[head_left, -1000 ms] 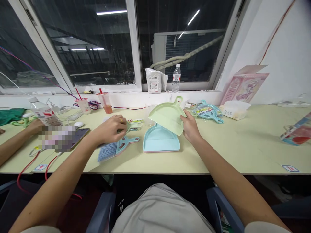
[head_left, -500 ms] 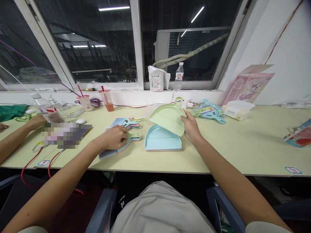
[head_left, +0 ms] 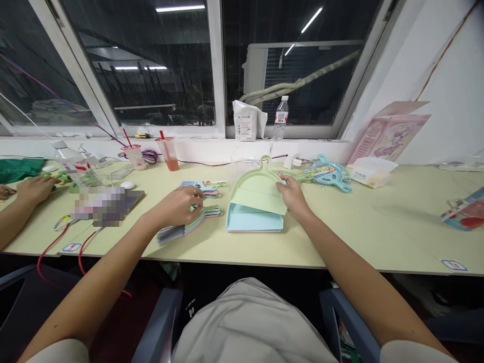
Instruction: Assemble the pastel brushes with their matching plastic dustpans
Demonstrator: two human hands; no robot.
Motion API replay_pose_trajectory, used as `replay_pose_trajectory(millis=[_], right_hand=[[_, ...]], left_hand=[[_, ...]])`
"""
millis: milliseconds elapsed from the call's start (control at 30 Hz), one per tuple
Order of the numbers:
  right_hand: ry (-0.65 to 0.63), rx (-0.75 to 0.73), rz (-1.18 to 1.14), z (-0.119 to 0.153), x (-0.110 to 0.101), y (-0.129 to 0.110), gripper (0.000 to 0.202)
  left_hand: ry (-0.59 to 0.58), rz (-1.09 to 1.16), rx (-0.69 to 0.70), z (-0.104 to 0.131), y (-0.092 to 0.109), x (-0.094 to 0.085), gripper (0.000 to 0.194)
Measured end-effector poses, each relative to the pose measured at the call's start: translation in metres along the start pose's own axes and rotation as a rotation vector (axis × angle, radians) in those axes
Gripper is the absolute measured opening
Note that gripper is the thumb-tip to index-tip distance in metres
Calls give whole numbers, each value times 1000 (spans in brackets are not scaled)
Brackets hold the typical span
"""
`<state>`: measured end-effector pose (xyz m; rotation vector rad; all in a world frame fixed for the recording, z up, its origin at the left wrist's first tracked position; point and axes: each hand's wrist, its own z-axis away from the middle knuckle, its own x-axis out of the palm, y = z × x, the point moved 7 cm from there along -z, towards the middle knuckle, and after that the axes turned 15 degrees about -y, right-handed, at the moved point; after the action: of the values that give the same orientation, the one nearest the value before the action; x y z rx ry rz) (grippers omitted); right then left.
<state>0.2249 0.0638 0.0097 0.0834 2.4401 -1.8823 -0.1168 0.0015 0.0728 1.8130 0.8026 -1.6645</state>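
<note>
My right hand point(head_left: 293, 197) grips the right edge of a pale green dustpan point(head_left: 257, 189), which lies low and nearly flat over a blue dustpan point(head_left: 253, 223) on the yellow-green table point(head_left: 359, 227). My left hand point(head_left: 177, 205) rests on a stack of small hand brushes point(head_left: 189, 227) in green, blue and pink, its fingers on their handles. Further brushes point(head_left: 202, 187) lie just behind that hand.
Another person's hands point(head_left: 32, 187) work at the far left beside a water bottle point(head_left: 73, 166). Two drink cups point(head_left: 166, 154) stand at the back. A packaged dustpan set point(head_left: 327, 174), tissue pack point(head_left: 370, 171), pink box point(head_left: 389, 133), and bottle point(head_left: 280, 118) on the sill lie to the right.
My right hand has lowered the green dustpan from a raised tilt down onto the blue one. My left hand put a green brush onto the stack and stays on it.
</note>
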Motion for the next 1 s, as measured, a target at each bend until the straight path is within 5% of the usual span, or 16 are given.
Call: replay_pose_trajectory(millis=[167,367,600,1000], right_hand=[[-44,-85,115,0,5,-7,20],[-24,-116,215,3,10,-10,21],[-110,-73,212,1,21,3,17],[-246,-115,392,4,37,12,28]], left_hand=[[259,120,-27,-44,46,-18,27],[212,247,-292,-104,63,16,33],[119,274,-332,-102,47,46,38],[53,292,-255,-110,51,63,50]])
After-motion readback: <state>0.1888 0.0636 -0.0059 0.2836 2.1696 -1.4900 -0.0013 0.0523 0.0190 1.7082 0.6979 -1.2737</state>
